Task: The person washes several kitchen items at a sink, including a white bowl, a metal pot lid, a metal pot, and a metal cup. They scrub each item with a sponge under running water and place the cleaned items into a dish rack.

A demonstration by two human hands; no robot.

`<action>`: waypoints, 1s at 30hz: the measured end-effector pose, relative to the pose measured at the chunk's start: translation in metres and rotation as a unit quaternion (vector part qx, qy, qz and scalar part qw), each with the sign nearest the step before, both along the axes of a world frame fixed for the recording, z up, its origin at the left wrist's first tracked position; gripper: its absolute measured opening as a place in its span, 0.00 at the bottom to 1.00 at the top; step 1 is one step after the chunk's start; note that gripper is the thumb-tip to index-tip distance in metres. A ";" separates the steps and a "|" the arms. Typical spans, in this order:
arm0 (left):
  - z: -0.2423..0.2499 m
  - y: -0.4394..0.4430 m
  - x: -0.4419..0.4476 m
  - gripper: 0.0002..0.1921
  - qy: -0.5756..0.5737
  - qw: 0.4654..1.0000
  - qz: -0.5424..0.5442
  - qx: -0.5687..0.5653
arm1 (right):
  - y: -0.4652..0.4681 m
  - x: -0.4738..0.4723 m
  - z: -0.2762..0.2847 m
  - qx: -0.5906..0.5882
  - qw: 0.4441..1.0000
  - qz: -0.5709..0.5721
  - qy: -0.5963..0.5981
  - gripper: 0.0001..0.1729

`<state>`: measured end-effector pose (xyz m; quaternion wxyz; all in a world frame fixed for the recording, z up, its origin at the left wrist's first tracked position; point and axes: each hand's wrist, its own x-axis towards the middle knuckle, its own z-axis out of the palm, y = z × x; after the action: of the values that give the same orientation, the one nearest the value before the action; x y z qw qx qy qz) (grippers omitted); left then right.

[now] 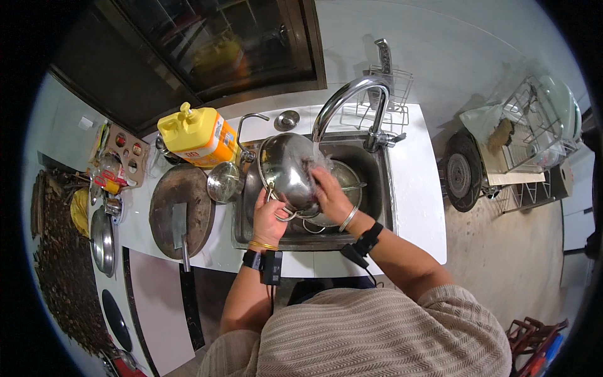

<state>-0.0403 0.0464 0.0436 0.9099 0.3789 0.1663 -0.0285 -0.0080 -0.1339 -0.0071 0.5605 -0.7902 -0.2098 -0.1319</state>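
Note:
Over a steel sink [379,202], my left hand [270,219] grips the rim and wire handle of a shiny metal pot [292,165]. The pot is tilted, its rounded outer bottom facing the tap side. Water runs from the chrome tap [351,87] onto the pot's outside and splashes. My right hand [332,195] lies against the wet outer surface, its fingertips blurred by the water; whether it holds a cloth cannot be seen. Below, partly hidden by the pot and my right hand, another round metal vessel [346,176] sits in the sink.
Left of the sink, a cleaver [179,226] lies on a round wooden chopping board [162,207], its handle past the counter edge. A yellow jug [198,136], a glass lid [225,181] and a small metal lid [287,120] stand nearby. A wire rack [400,94] hangs behind the tap.

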 end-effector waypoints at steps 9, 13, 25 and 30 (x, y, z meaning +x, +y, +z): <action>0.008 0.013 -0.005 0.20 0.034 0.967 -0.204 0.150 | -0.015 0.053 0.010 -0.041 0.993 -0.087 -0.068 0.21; 0.018 0.005 0.003 0.19 0.034 0.955 -0.245 0.163 | -0.053 0.051 -0.015 -0.046 0.985 -0.143 0.088 0.15; 0.051 -0.065 0.118 0.08 0.055 0.914 -0.338 0.220 | -0.122 -0.033 -0.006 -0.241 0.936 0.031 0.253 0.13; 0.062 -0.075 0.123 0.14 0.030 0.811 -0.346 0.470 | -0.136 -0.060 0.013 -0.487 0.843 0.130 0.189 0.16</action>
<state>0.0830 -0.0286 0.1060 0.5451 0.7918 0.0448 -0.2717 -0.0676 -0.2703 0.0059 0.1446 -0.9365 -0.2376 0.2134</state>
